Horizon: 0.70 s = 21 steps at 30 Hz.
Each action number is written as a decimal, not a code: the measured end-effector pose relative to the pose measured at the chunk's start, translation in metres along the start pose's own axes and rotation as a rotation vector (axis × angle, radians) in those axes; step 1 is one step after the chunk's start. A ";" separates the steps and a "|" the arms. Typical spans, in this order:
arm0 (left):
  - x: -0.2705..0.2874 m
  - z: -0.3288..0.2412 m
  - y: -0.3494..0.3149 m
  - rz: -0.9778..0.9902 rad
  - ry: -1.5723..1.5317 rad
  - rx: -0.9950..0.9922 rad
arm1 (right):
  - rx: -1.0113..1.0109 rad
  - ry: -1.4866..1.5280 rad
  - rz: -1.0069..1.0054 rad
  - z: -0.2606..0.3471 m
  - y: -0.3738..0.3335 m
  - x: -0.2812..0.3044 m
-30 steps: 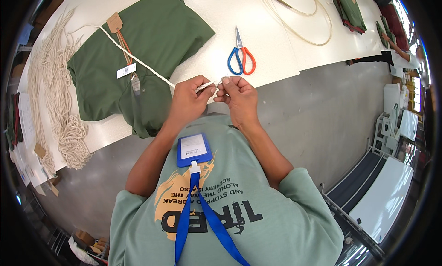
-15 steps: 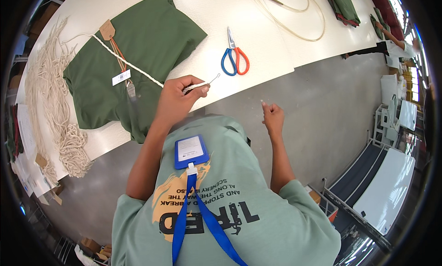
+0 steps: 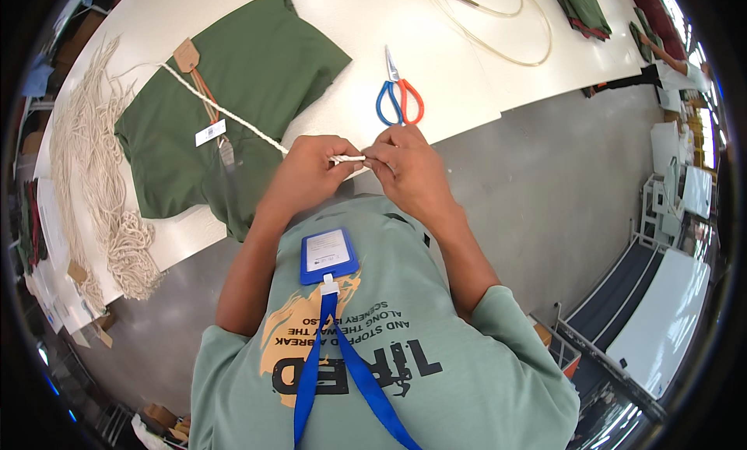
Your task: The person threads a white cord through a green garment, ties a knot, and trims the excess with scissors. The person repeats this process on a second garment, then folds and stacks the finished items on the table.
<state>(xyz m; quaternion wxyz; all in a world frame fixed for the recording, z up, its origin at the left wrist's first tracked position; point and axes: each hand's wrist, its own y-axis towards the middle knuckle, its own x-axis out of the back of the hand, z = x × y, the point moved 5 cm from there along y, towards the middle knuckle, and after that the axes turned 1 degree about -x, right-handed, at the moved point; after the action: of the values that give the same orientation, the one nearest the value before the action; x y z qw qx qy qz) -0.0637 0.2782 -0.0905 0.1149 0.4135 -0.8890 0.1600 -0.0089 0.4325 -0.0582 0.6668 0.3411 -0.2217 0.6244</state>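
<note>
My left hand [image 3: 315,168] is closed on a white twisted cord [image 3: 226,114], with a short end of it sticking out between thumb and fingers. At that tip my right hand [image 3: 411,170] is closed in a pinch; the fingertips of both hands almost meet. Any wire at the tip is hidden by my fingers. From my left hand the cord runs back over a folded dark green garment [image 3: 257,53]. The garment carries a brown paper tag [image 3: 187,55] and a white label [image 3: 211,132]. Just beyond my right hand lie scissors [image 3: 401,100] with blue and red handles.
A bundle of loose white cords [image 3: 97,162] hangs over the table's left edge. Farther right on the white table [image 3: 451,92] are a coil of clear tubing [image 3: 537,57] and folded green and red garments [image 3: 582,10]. Another person [image 3: 677,68] works at the far right.
My right hand has come in from the right, away from the table, to the cord's tip at my left hand. The thin wire loop that stuck out there is now covered.
</note>
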 end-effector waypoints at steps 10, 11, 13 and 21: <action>0.038 0.000 -0.031 -0.290 0.011 -0.016 | -0.182 -0.233 0.225 -0.060 -0.011 -0.009; 0.041 0.003 -0.034 -0.285 -0.046 0.030 | -0.241 -0.167 0.189 -0.066 -0.011 -0.002; 0.045 0.007 -0.039 -0.284 -0.174 0.062 | -0.375 0.082 0.127 -0.070 -0.008 0.003; 0.035 0.005 -0.043 -0.263 -0.922 0.108 | -0.424 0.961 0.122 0.012 0.026 -0.003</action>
<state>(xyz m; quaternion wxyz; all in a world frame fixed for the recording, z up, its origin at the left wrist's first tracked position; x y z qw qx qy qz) -0.0536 0.2257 -0.0753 -0.2934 0.5555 -0.7780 -0.0097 -0.0335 0.4211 -0.0480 0.7102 -0.1396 -0.0320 0.6893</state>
